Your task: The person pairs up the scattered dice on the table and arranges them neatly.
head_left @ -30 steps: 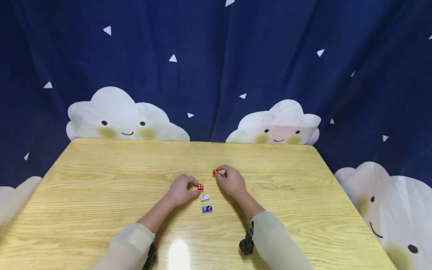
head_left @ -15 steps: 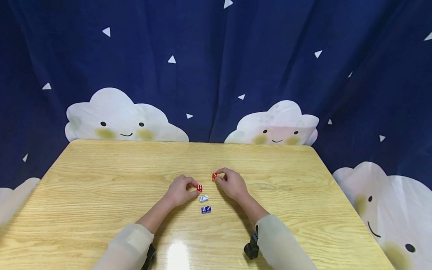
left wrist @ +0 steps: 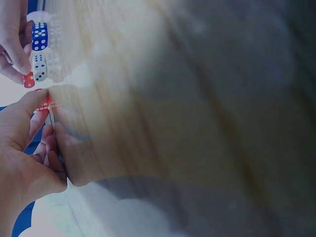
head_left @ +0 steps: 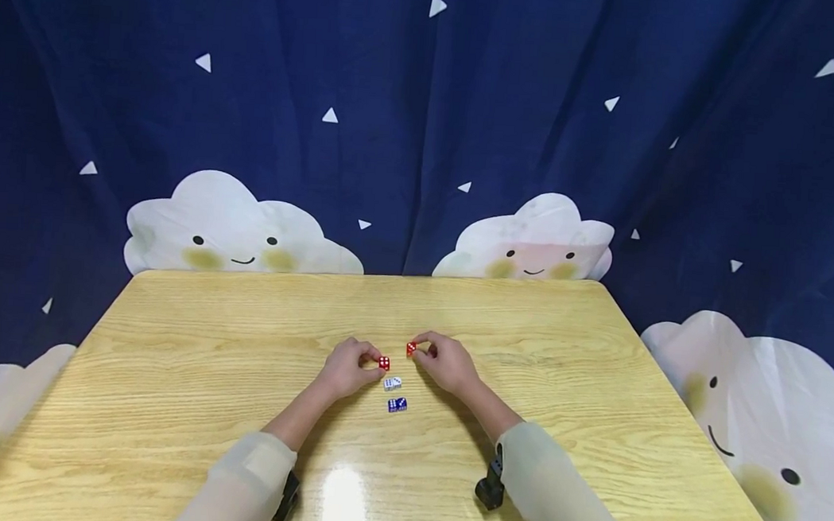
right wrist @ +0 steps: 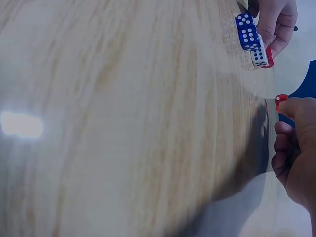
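My left hand pinches a red die between thumb and forefinger, low at the table. A second red die is pinched in the fingertips of my right hand, a little farther back and to the right. Just in front of the left hand's die lies a pair of white dice, side by side. Nearer to me sits a pair of blue dice, also side by side. In the right wrist view the right hand's red die shows at the thumb tip, beside the table surface.
The dice lie on a light wood table with a bright glare spot near its front. Behind it hangs a dark blue curtain with white triangles and smiling clouds. Black wrist cameras sit under both sleeves.
My right hand has come toward me and slightly left with its red die, nearer to the other red die. The left hand stays in place, as do the white and blue dice.
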`<state>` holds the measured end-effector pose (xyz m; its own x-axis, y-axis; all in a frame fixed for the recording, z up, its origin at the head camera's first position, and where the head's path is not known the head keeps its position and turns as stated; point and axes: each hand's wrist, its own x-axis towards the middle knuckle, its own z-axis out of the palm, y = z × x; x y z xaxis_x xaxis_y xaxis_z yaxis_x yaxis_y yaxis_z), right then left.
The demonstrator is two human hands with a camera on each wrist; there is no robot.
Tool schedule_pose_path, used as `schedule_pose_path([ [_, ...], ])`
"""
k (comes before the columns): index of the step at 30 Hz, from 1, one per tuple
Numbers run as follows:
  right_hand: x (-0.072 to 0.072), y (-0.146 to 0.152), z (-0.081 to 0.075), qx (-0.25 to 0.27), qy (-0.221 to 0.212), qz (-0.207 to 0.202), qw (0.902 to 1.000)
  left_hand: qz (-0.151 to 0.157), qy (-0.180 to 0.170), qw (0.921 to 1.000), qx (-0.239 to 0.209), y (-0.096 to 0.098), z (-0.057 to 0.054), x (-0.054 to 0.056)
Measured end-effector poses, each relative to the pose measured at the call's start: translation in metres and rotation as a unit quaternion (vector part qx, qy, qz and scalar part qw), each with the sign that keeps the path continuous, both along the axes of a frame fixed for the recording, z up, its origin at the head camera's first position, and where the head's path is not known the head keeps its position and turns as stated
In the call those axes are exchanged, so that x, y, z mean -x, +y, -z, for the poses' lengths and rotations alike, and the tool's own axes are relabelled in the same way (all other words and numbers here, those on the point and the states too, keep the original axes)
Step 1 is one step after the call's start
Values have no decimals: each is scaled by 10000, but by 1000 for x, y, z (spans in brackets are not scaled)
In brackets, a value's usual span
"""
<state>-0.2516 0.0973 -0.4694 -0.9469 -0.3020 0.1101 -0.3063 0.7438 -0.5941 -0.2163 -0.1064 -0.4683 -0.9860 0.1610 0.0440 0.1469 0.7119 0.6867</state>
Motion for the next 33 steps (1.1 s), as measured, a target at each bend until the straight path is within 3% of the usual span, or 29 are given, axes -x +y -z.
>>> schedule_pose_path([
  [17, -9, 1, -1, 33, -34, -195, 9998, 7, 40, 10000, 33, 0, 2, 1],
  [33, -12, -3, 8, 76, 136, -319, 9994, -2, 43, 10000, -6, 0, 1, 1],
])
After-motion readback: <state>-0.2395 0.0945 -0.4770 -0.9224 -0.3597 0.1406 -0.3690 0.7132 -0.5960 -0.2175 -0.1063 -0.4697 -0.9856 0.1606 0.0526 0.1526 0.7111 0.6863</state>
